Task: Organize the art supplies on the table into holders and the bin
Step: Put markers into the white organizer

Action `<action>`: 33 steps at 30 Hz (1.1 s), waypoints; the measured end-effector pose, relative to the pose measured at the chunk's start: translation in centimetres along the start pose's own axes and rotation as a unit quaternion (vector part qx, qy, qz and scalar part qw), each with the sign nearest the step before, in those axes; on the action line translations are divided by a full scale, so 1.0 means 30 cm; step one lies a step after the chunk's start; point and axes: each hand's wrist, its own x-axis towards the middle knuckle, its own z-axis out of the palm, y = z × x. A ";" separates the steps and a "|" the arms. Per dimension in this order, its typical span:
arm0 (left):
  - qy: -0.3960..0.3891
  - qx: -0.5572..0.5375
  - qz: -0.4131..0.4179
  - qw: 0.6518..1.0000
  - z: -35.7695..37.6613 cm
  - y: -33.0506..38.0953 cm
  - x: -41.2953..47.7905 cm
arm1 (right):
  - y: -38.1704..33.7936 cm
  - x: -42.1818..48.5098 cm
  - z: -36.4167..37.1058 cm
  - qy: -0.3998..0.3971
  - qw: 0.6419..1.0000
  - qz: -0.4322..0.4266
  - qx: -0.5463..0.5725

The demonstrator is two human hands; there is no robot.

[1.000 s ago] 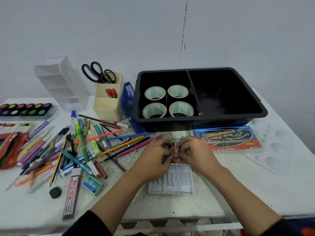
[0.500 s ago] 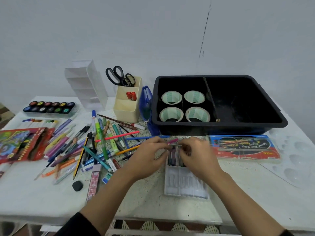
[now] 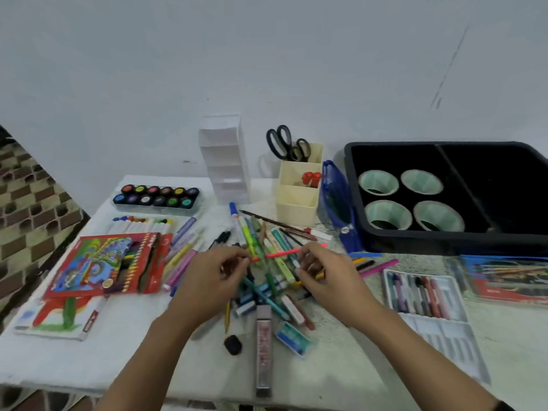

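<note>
A loose pile of pens, markers and pencils [image 3: 267, 271] lies in the middle of the table, and both my hands hover over it. My left hand [image 3: 213, 277] has curled fingers, with thumb and forefinger meeting at the left end of a pink pencil [image 3: 281, 253] on top of the pile. My right hand [image 3: 326, 277] is curled over the pile's right side; what it holds is blurred. The beige holder [image 3: 296, 203] with scissors [image 3: 284, 143] and the empty white holder [image 3: 225, 161] stand behind. The black bin [image 3: 444, 244] at the right holds several tape rolls [image 3: 378, 182].
A clear crayon tray [image 3: 444, 336] and a brush pack [image 3: 510, 277] lie to the right. A paint set [image 3: 157, 195], a red pencil box [image 3: 109, 265] and a drawing pad [image 3: 53, 318] are at the left. A black eraser [image 3: 233, 345] and lead tube [image 3: 263, 345] lie near the front edge.
Both hands left the crayon tray and moved left over the pile of pens. The view swung left, so the tray and bin now sit at the right.
</note>
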 end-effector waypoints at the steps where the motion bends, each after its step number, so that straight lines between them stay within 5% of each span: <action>1: 0.005 0.005 -0.001 1.000 -0.035 -0.050 0.005 | -0.023 0.024 0.035 -0.005 1.000 -0.002 0.000; 9: 0.015 0.143 -0.031 0.989 -0.234 -0.390 0.121 | -0.187 0.246 0.296 -0.016 0.995 -0.070 -0.063; 16: -0.136 0.299 -0.026 0.944 -0.271 -0.444 0.174 | -0.275 0.395 0.494 -0.095 0.970 -0.127 -0.183; 33: -0.096 0.249 -0.046 0.963 -0.206 -0.482 0.232 | -0.271 0.470 0.520 -0.106 0.911 -0.212 -0.338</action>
